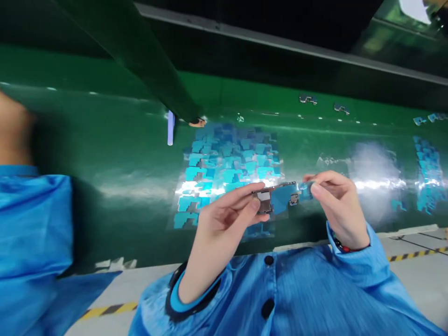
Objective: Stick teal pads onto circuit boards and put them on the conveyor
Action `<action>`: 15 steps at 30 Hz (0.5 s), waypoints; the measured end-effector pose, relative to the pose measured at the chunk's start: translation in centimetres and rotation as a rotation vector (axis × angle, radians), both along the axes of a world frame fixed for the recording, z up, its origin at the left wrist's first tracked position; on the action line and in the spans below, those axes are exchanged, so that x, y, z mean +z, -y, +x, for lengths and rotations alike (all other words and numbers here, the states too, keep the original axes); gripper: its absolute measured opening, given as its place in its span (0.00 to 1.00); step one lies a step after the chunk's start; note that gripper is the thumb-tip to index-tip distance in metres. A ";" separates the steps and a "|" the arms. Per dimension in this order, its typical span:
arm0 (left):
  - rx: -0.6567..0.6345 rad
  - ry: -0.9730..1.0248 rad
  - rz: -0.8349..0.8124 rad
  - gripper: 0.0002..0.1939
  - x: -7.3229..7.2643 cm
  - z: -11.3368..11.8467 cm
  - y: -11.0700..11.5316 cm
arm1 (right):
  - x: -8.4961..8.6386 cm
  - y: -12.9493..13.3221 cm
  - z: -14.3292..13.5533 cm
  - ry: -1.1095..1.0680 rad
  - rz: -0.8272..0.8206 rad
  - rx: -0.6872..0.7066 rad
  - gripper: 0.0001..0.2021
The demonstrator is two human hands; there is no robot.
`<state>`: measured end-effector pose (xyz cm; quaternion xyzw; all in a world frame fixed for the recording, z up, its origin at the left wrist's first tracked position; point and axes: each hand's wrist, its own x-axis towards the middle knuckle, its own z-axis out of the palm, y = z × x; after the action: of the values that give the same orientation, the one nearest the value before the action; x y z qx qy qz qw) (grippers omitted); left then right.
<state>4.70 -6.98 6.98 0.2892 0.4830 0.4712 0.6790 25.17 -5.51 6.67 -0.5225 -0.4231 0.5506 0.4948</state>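
My left hand [229, 214] pinches a small circuit board [265, 203] by its left end, thumb on top. A blue film [284, 198] covers the middle of the board, and a metal connector part [294, 199] shows at its right end. My right hand [336, 198], at the right end of the board, holds a small piece of blue film [306, 190] between thumb and fingers. Whether this piece still touches the board cannot be made out. Beneath and beyond my hands, rows of blue film pieces [192, 173] lie on a clear sheet on the green table.
A purple stick [170, 128] lies near a dark green pole [154, 70]. Small boards [308, 99] lie at the back right, with more blue pieces [427, 172] at the far right. At the left edge is another person's blue sleeve [35, 224] and hand.
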 end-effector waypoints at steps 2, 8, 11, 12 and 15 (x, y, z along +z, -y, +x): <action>-0.024 0.001 0.007 0.12 0.2 -0.1 0.1 | 0.1 -0.2 -0.5 -0.026 -0.021 0.038 0.04; 0.019 -0.070 -0.035 0.17 1.7 0.3 0.3 | 0.4 -0.4 -1.3 0.019 0.037 0.046 0.06; 0.032 -0.142 -0.071 0.18 2.3 0.4 0.4 | 0.7 -0.3 -1.6 0.067 0.069 0.038 0.08; 0.028 -0.167 -0.068 0.18 2.3 0.3 0.4 | 0.9 -0.3 -1.7 0.088 0.076 0.029 0.08; 0.028 -0.218 -0.047 0.19 2.4 0.1 0.5 | 1.1 -0.2 -1.9 0.145 0.094 0.010 0.08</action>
<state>4.82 -7.49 9.34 0.3157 0.5689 0.4349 0.6226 23.25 -5.36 7.81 -0.5348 -0.4858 0.4935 0.4842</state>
